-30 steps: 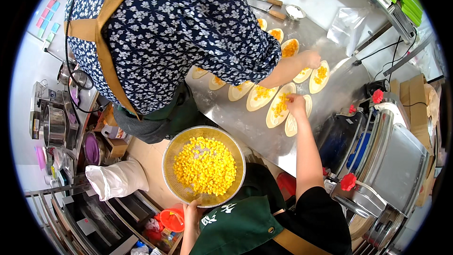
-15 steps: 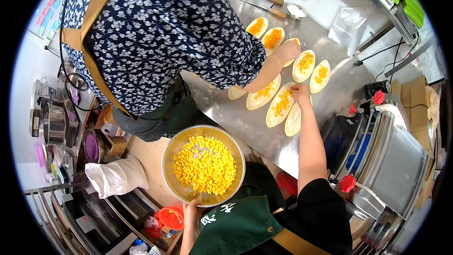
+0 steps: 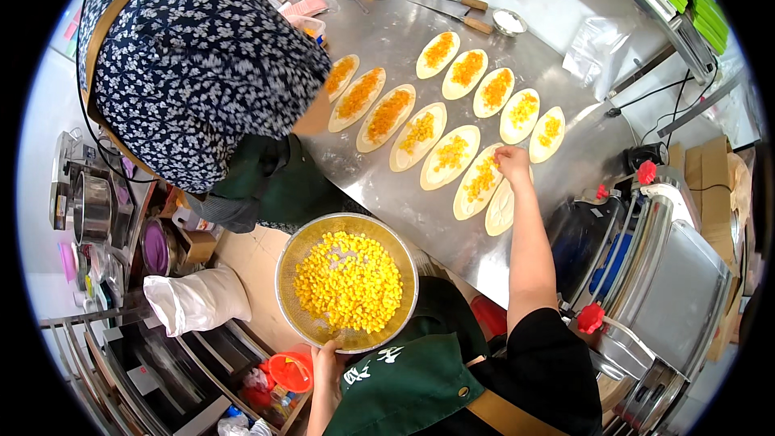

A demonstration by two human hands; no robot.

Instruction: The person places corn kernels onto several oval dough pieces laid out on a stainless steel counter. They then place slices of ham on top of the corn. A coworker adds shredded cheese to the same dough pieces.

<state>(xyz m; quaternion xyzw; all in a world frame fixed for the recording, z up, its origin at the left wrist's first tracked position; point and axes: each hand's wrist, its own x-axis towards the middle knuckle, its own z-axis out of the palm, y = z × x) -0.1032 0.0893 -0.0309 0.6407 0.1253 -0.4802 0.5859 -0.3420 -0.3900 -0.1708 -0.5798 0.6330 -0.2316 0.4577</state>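
My left hand (image 3: 325, 357) grips the near rim of a round metal strainer bowl (image 3: 295, 257) full of yellow corn kernels (image 3: 349, 281), held in front of my green apron. My right hand (image 3: 512, 163) reaches out over the steel table (image 3: 412, 202), fingers pinched above an oval dough piece (image 3: 478, 185) topped with corn. Beside it lies a bare oval dough piece (image 3: 500, 208). Several more oval dough pieces with corn or orange filling lie in two rows, such as one (image 3: 420, 134).
A person in a blue flowered top (image 3: 202, 73) and green apron bends over the table's left side. Two knives (image 3: 460, 20), small dishes and containers lie at the far edge. A metal machine with red knobs (image 3: 646, 258) stands right. Shelves with pots (image 3: 93, 210) are left.
The other person has drawn back to the left, uncovering more dough pieces. My right hand stays over the same dough pieces; the bowl has barely moved.
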